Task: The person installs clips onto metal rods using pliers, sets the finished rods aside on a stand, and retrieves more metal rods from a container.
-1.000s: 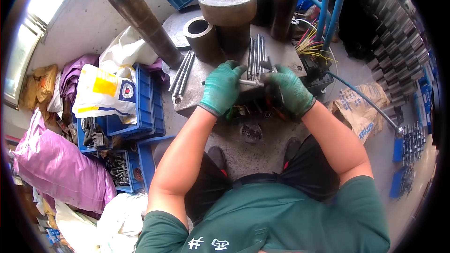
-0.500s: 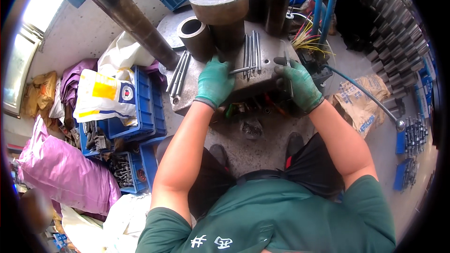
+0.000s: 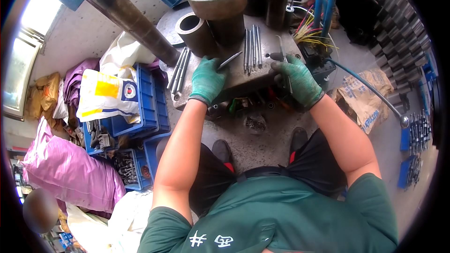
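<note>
My left hand (image 3: 207, 79), in a green glove, is closed on a short metal rod (image 3: 230, 59) that points up and to the right, over the steel table (image 3: 229, 82). In my gloved right hand (image 3: 301, 82), a thin metal rod with a curved tip (image 3: 283, 52) is pinched between thumb and fingers at the table's right edge. Between the hands, a row of several slim metal rods (image 3: 253, 49) lies side by side on the steel. Another group of rods (image 3: 179, 71) rests left of my left hand. Gloved fingers partly cover both held pieces.
Beyond my hands stand a hollow steel cylinder (image 3: 192, 30) and a thick round steel block (image 3: 215, 0). Steel columns (image 3: 133, 23) rise on both sides. Blue hoses (image 3: 320, 4) and loose wires (image 3: 309, 35) are at right. Blue crates (image 3: 152, 100) and sacks (image 3: 70, 164) crowd the left.
My left hand has drawn slightly left, taking its rod away from the middle row and tilting it upward. The right hand keeps its thin rod in nearly the same place.
</note>
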{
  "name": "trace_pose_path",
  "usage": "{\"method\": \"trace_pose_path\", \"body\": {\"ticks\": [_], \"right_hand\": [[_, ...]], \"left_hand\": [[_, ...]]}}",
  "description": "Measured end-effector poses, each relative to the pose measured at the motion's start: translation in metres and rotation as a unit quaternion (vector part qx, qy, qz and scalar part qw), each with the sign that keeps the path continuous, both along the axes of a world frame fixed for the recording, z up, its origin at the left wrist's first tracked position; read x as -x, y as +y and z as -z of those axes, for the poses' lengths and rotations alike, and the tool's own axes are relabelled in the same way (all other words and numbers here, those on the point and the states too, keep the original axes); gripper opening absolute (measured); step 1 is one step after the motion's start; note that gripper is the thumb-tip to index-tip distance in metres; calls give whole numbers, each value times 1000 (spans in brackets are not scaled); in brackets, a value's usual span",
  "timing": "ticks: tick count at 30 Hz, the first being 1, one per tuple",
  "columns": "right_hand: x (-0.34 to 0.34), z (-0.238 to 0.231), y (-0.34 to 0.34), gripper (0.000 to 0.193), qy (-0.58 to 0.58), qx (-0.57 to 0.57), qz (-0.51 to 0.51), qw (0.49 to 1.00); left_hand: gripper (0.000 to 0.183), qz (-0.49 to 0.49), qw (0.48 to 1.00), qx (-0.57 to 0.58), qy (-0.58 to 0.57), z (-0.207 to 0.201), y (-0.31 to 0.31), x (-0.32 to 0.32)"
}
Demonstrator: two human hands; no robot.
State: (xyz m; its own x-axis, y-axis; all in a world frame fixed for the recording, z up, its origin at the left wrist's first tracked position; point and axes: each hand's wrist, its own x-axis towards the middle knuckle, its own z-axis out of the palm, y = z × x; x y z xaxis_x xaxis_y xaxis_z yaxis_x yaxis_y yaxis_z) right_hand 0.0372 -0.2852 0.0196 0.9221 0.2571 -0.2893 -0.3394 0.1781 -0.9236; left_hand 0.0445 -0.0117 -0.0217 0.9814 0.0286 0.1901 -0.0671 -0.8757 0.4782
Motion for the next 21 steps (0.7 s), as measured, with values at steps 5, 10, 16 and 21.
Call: {"method": "trace_pose_path", "body": {"ticks": [5, 10, 16, 21], "right_hand": [[2, -2, 0, 38, 9, 5, 8, 1000], [-1, -2, 0, 35, 10, -16, 25, 1000], [-3, 0, 1, 35, 27, -3, 27, 999], [-5, -1, -1, 37, 26, -15, 42, 999]], "left_hand": [[30, 25, 999, -20, 15, 7, 4, -7], [31, 33, 997, -61, 30, 3, -1, -8], [30, 64, 996, -49, 46, -1, 0, -11], [38, 66, 995, -44, 67, -5, -2, -13]]}}
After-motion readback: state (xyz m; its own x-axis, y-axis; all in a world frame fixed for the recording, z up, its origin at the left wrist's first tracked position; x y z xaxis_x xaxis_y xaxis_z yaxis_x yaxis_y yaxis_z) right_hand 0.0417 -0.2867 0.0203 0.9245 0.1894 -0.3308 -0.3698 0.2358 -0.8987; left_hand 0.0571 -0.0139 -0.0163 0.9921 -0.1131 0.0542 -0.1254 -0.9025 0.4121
